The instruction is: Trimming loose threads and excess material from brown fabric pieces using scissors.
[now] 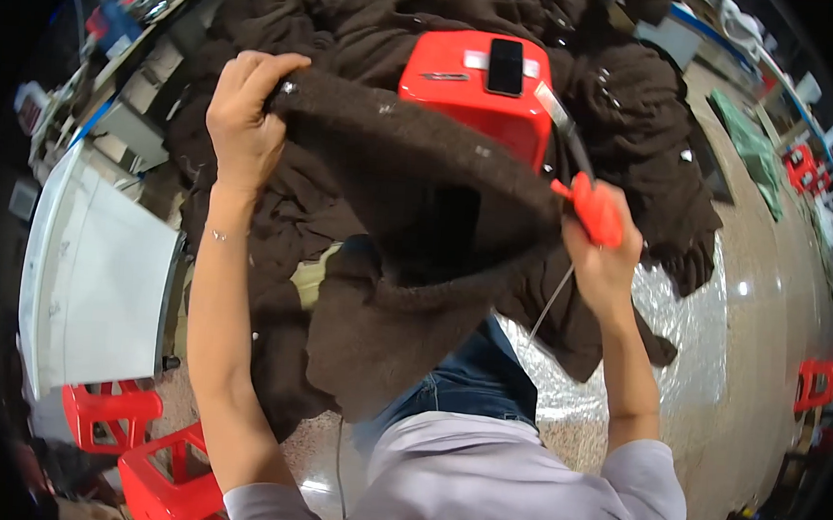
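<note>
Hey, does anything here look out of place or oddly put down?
One thing: a black smartphone lies flat on top of the red plastic stool, amid heaps of dark brown fleece fabric. Perched there, it might slide off if the fabric tugs the stool.

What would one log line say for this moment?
left hand: grips fuzzy dark brown garment | right hand: holds red-handled cutting tool at its edge | behind: red plastic stool

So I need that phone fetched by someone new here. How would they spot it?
Find the big heap of dark brown garments on the floor. A red plastic stool stands in it, ahead of the right hand. The phone lies flat on the stool's top, the only black slab on red.
</note>
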### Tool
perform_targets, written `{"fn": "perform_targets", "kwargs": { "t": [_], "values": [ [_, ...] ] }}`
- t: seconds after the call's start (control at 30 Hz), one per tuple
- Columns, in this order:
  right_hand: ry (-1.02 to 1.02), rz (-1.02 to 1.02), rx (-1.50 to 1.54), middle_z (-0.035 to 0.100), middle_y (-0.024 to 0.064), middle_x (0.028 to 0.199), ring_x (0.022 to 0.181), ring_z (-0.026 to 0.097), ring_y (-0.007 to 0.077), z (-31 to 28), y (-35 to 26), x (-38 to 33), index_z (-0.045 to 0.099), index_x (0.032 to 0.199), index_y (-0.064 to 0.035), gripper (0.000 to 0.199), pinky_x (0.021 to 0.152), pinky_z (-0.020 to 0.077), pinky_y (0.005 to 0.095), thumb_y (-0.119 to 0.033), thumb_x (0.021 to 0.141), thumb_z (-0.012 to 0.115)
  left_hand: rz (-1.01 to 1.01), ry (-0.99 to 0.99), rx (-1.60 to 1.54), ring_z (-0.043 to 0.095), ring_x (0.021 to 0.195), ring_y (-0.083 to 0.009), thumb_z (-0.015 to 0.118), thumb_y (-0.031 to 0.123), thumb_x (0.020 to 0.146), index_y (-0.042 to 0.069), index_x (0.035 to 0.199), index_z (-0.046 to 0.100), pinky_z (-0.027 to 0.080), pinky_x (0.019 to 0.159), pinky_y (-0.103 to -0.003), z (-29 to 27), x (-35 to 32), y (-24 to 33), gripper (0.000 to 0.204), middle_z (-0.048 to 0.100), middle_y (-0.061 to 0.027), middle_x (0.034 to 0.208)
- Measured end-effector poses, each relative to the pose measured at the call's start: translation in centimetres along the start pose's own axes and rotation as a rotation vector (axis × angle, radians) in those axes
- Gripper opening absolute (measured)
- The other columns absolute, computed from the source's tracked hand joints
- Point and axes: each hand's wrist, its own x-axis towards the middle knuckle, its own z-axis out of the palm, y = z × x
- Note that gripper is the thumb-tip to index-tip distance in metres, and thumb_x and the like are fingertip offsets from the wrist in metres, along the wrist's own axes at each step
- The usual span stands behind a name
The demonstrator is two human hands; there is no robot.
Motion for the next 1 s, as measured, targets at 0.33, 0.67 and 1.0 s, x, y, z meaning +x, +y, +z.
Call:
{"fn": "perform_targets", "kwargs": {
  "t": [0.33,0.67,1.0],
  "values": [
    [-1.164,-0.080,-0.012,0.055,0.0208,0.111,0.096,0.062,0.0419,7.0,-1.0,-18.7,0.053,0.131,-0.0037,0.063,0.080,0.0537,0.0464,0.007,0.071,0.067,-1.926,0.431,-0.695,0.063,0.097,-0.0221,0.060,0.015,0.098,0.003,0.115,0.062,0.053,0.084,-0.037,0.5,-28.9,8.3,0.021,0.066,-0.0104,0.111],
    [-0.952,-0.096,-0.159,0.058,0.0178,0.104,0.090,0.063,0.0376,5.8,-2.6,-12.3,0.061,0.116,-0.0021,0.042,0.072,0.0523,0.0420,-0.016,0.081,0.080,-1.557,0.580,-1.272,0.063,0.111,-0.0189,0.059,0.011,0.100,-0.003,0.124,0.063,0.047,0.100,-0.033,-2.5,-28.9,11.4,0.028,0.067,-0.0094,0.123],
    [-0.903,-0.134,-0.256,0.064,0.0142,0.067,0.059,0.065,0.0359,9.5,-3.7,-12.7,0.064,0.092,-0.0047,0.030,0.051,0.0490,0.0423,-0.031,0.087,0.077,-1.562,0.535,-1.105,0.065,0.101,-0.0154,0.063,-0.005,0.092,-0.004,0.118,0.064,0.050,0.094,-0.030,-2.4,-30.2,11.9,0.026,0.070,-0.0091,0.114]
  ]
}}
